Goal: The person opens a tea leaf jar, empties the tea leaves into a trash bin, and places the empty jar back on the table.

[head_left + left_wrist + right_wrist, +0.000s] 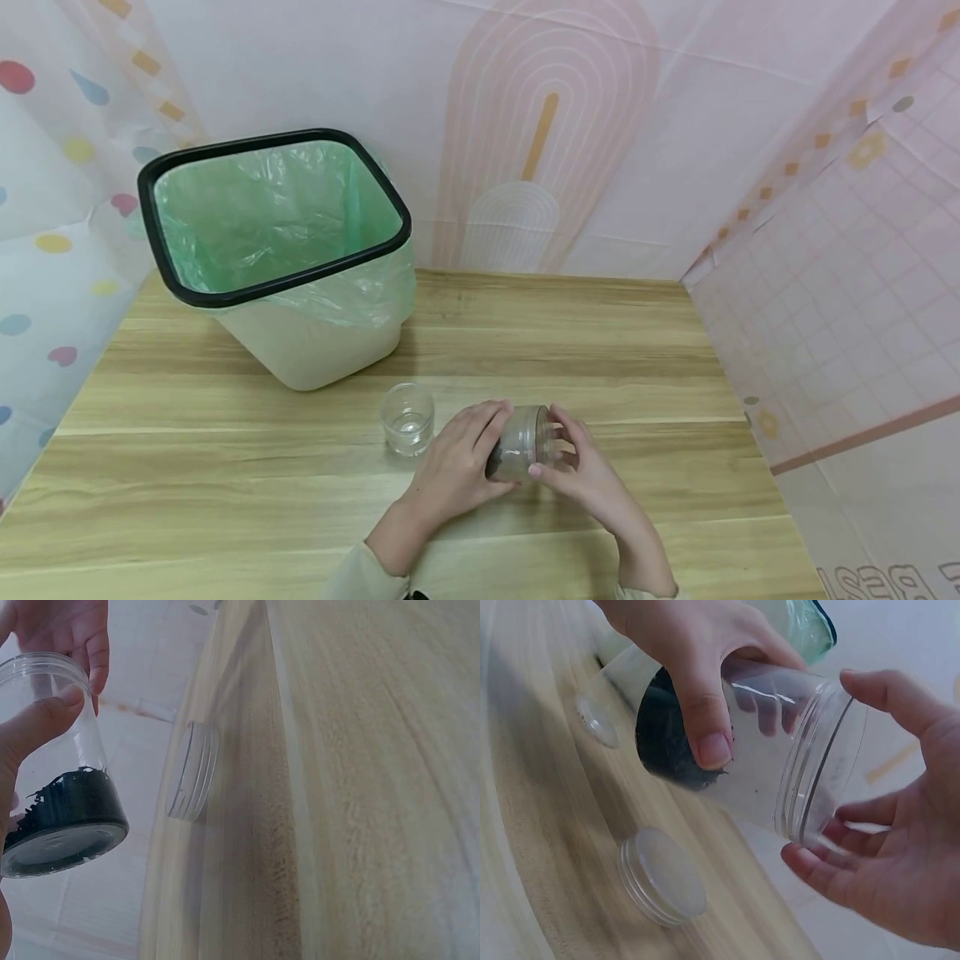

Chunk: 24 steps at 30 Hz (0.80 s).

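A clear jar (513, 446) with dark loose bits gathered at its bottom lies tilted sideways between my two hands. My left hand (459, 454) grips its body, with the thumb pressed along the side in the right wrist view. At the threaded mouth, my right hand (588, 479) holds the rim between thumb and fingertips. A clear ridged lid (661, 876) lies on the table below the jar. To the left of my left hand stands a small clear glass (408, 419).
A cream bin (315, 350) with a black rim and a green plastic liner stands at the table's back left. Printed cloth (360, 67) hangs behind and along both sides of the wooden table (225, 492).
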Motion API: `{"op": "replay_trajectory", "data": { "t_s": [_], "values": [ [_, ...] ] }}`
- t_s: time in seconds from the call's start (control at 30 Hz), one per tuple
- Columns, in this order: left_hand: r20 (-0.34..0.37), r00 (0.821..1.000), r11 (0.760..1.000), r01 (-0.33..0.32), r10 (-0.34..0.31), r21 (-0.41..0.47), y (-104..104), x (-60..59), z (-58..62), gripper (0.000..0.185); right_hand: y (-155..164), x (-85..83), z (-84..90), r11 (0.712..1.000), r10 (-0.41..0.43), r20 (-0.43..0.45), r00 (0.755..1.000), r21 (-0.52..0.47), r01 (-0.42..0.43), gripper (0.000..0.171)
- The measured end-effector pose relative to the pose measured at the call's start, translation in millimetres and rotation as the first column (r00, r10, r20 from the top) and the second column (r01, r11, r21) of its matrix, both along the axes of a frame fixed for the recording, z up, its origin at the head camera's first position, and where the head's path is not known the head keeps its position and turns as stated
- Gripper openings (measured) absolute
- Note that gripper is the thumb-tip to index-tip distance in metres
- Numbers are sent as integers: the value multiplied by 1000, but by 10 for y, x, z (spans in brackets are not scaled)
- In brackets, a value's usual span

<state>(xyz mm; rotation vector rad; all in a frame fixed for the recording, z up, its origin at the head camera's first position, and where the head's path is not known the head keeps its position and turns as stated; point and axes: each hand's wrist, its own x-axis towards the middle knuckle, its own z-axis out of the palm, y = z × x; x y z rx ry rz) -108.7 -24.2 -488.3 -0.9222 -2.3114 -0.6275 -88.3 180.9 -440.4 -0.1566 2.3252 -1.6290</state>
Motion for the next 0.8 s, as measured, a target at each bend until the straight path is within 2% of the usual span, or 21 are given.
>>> {"op": "replay_trajectory", "data": {
  "t_s": [0.1, 0.2, 0.37, 0.57, 0.8],
  "values": [
    [-1, 1000, 1000, -1, 1, 7, -8, 0, -2, 97, 24, 5, -12, 998, 62, -66, 996, -19, -64, 88],
    [-5, 1000, 1000, -6, 6, 13, -14, -2, -2, 98, 35, 18, -19, 996, 85, -97, 992, -30, -88, 89],
    [-10, 1000, 1000, -10, 10, 16, -21, 2, 3, 99, 24, 46, -9, 1000, 16, -18, 1000, 2, -16, 86],
    [-17, 1000, 1000, -6, 6, 17, -23, 2, 4, 99, -43, 52, -15, 996, -79, 52, 996, 35, 77, 84],
    [-18, 1000, 1000, -9, 9, 13, -22, 9, -17, 98, -87, 56, 6, 993, -114, 103, 988, 31, 111, 82]
  ]
}}
